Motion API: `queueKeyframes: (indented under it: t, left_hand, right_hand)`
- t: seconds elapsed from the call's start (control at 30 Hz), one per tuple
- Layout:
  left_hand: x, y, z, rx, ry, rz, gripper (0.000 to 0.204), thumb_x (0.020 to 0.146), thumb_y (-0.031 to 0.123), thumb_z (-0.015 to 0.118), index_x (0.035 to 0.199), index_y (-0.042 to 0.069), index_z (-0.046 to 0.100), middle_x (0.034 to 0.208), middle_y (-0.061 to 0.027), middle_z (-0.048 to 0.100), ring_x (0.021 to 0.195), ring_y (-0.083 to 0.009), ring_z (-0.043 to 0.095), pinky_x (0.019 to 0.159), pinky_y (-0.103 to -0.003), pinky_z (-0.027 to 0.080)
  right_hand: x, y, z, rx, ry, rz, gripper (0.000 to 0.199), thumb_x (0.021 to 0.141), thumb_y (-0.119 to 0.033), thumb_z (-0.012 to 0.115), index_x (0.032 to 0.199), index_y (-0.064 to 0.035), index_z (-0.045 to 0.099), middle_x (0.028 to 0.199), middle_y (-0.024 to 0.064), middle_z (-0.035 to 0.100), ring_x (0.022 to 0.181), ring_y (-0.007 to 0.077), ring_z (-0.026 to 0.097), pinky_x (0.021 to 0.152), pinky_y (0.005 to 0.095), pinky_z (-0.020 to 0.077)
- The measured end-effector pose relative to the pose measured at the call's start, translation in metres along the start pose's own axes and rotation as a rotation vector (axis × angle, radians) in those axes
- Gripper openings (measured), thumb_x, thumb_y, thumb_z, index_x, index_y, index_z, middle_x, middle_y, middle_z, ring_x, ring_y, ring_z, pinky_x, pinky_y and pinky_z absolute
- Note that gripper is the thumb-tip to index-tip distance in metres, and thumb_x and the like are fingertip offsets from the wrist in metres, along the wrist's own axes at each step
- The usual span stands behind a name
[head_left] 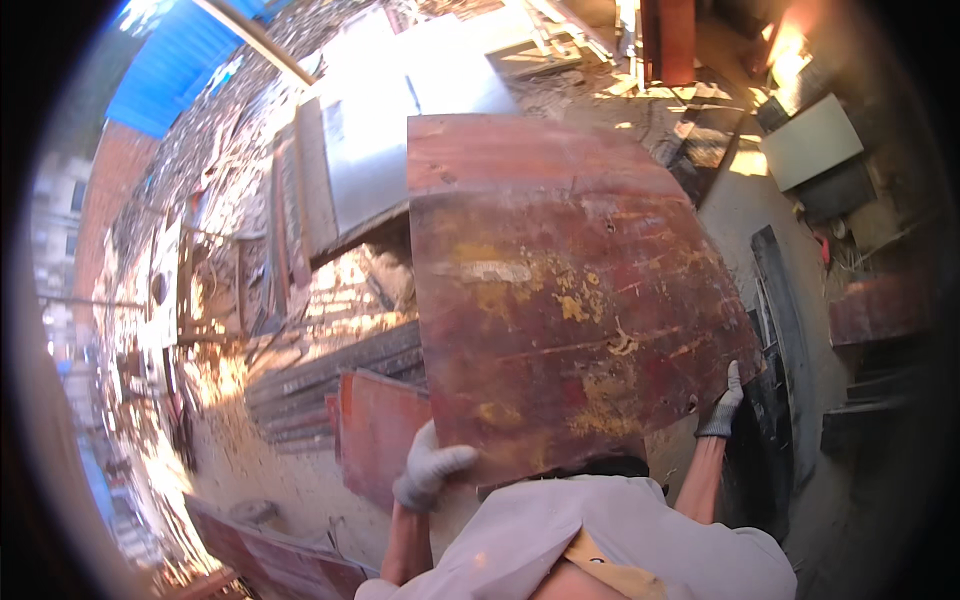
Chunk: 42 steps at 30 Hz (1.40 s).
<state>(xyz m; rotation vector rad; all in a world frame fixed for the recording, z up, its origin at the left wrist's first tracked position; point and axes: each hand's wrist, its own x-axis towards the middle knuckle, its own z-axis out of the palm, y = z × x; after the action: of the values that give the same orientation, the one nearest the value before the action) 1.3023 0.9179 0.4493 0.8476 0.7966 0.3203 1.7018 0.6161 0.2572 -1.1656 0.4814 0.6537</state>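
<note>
While both arms reach forward from the person's pale shirt (pixel 610 520), a large reddish-brown panel (pixel 570 300) is held out in front of the body, filling the middle of the view. Its face is worn, with yellowish patches, scratches and a lighter red band along the far edge; the left side runs straight, and the right side slants outward toward the person.

The left hand (pixel 437 466), in a light glove, pinches the panel's near left corner, thumb laid over the face and the other fingers mostly hidden. The right hand (pixel 722 404), gloved with a grey cuff, clasps the near right corner, its thumb pointing up against the face; how its other fingers lie cannot be told.

Just beyond the left hand, a smaller red panel (pixel 378 435) leans in front of a stack of dark boards (pixel 335 385). Nearer the lower left lies another brownish board (pixel 275 550). On the right, long dark planks (pixel 785 330) lie beside the held panel, and farther up rests a pale rectangular board (pixel 815 142). Past the far left edge, a metallic sheet (pixel 370 165) glares in sunlight, with blue sheeting (pixel 175 75) over a brick wall (pixel 120 195) beyond.
</note>
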Motion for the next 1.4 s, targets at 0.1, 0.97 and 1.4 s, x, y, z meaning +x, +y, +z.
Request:
queueKeyframes:
  t: [0.1, 0.97, 1.4]
  left_hand:
    - [-0.032, -0.042, -0.016, -0.093, 0.056, 0.005, 0.073, 0.081, 0.020, 0.082, 0.143, -0.006, 0.053, 0.131, -0.0169, 0.067, 0.119, -0.0291, 0.068, 0.102, -0.043, 0.056]
    - [0.038, -0.268, -0.246, -0.931, 1.110, 0.183, 0.045, 0.107, 0.038, 0.062, 0.145, 0.013, 0.057, 0.138, -0.0084, 0.067, 0.123, -0.0287, 0.065, 0.104, -0.053, 0.054]
    - [0.134, -0.211, -0.327, -0.927, 1.133, 0.225, 0.072, 0.099, 0.045, 0.073, 0.149, -0.001, 0.050, 0.146, -0.0131, 0.059, 0.129, -0.0288, 0.058, 0.112, -0.049, 0.047]
  right_hand:
    - [-0.015, -0.019, -0.010, 0.029, -0.174, 0.055, 0.074, 0.097, -0.060, 0.067, 0.151, -0.0110, 0.053, 0.146, 0.0105, 0.061, 0.130, 0.0355, 0.057, 0.105, 0.0599, 0.0478]
    - [0.102, 0.076, 0.031, -0.646, -0.623, 0.140, 0.035, 0.109, -0.039, 0.058, 0.121, -0.0076, 0.068, 0.112, 0.0087, 0.075, 0.093, 0.0268, 0.074, 0.078, 0.0516, 0.0650]
    - [0.154, 0.165, 0.142, -1.057, -0.283, -0.060, 0.047, 0.098, -0.046, 0.075, 0.117, -0.0031, 0.073, 0.101, 0.0073, 0.074, 0.087, 0.0233, 0.072, 0.072, 0.0438, 0.0620]
